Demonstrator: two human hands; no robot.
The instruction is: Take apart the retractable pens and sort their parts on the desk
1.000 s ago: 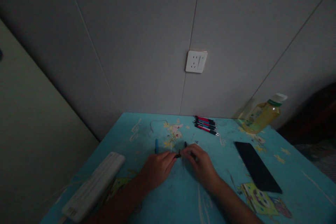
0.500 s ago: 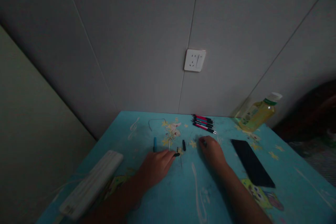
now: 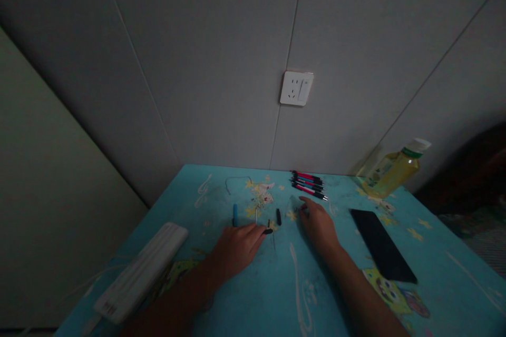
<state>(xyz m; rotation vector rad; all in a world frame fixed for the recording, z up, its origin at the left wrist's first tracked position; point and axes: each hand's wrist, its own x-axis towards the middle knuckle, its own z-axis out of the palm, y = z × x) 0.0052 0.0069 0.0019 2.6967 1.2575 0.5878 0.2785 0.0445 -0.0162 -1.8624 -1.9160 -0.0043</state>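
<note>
My left hand [image 3: 239, 245] rests low over the table, its fingers pinched on a small black pen part [image 3: 268, 231]. Just beyond it lie a blue pen barrel [image 3: 235, 213], a thin whitish tube [image 3: 256, 216] and a tiny dark piece [image 3: 269, 222]. A short black pen piece [image 3: 279, 217] sits between the hands. My right hand [image 3: 318, 224] is on the tabletop right of it, index finger stretched out and apart from the thumb. Small dark bits lie by its fingertips, too small to name.
Several pens [image 3: 308, 184] lie side by side near the wall. A dark flat slab like a phone [image 3: 381, 245] is to the right, with a yellow bottle [image 3: 391, 171] behind. A white power strip [image 3: 142, 271] lies left on the blue patterned tablecloth [image 3: 261, 295].
My right hand's index finger has lifted and straightened away from the thumb. My left hand keeps its pinch on the black pen part. The whole view has shifted slightly.
</note>
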